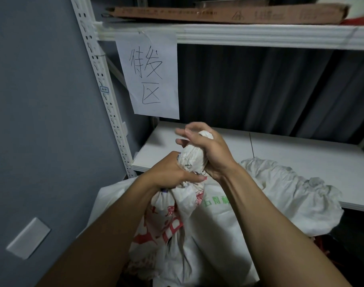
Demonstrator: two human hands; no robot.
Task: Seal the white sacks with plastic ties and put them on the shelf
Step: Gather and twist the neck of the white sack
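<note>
A white sack (177,228) with red print stands in front of me, its mouth gathered into a twisted neck (192,160). My left hand (172,172) grips the neck low down. My right hand (206,150) wraps the upper part of the neck, with thumb and forefinger sticking out to the left. No plastic tie shows in either hand. A second white sack (222,216) with green print leans just behind the first. A third crumpled white sack (291,195) lies on the shelf board (301,154) at the right.
A white metal shelf upright (106,100) stands against the grey wall at left. A paper sign (150,75) with handwriting hangs from the upper shelf (259,34), which carries a flat cardboard box (218,14). Dark curtain behind the shelf.
</note>
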